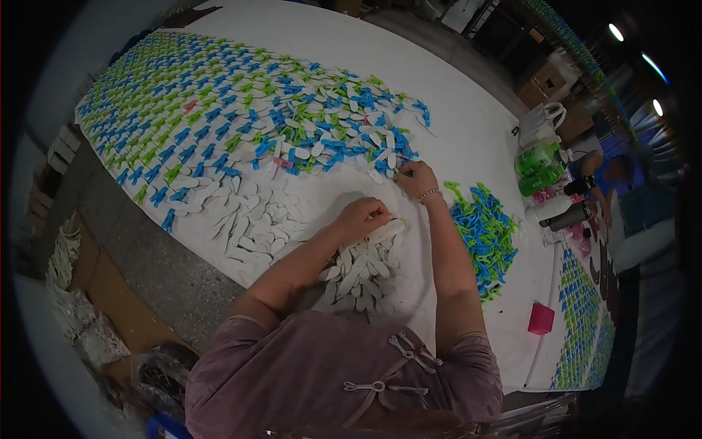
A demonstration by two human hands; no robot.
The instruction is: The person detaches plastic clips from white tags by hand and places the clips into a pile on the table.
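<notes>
My left hand point(361, 219) is closed, its fingertips pinching a white sole-shaped piece point(385, 233) with a speck of green at its tip. Just below lies a heap of similar white pieces point(360, 274), partly under my left forearm. My right hand point(417, 180), with a beaded bracelet at the wrist, is closed at the near edge of a mixed pile of white, blue and green pieces point(329, 132). What its fingers hold is hidden. Beside my right forearm sits a pile of loose blue and green strap-like pieces point(482, 238).
Rows of white soles with blue and green straps point(183, 102) cover the table's far left. More white pieces point(256, 223) lie left of my arm. At right are a pink box point(541, 319), green bottles point(537, 159), a black-capped bottle point(570, 216) and another person's arm point(603, 201).
</notes>
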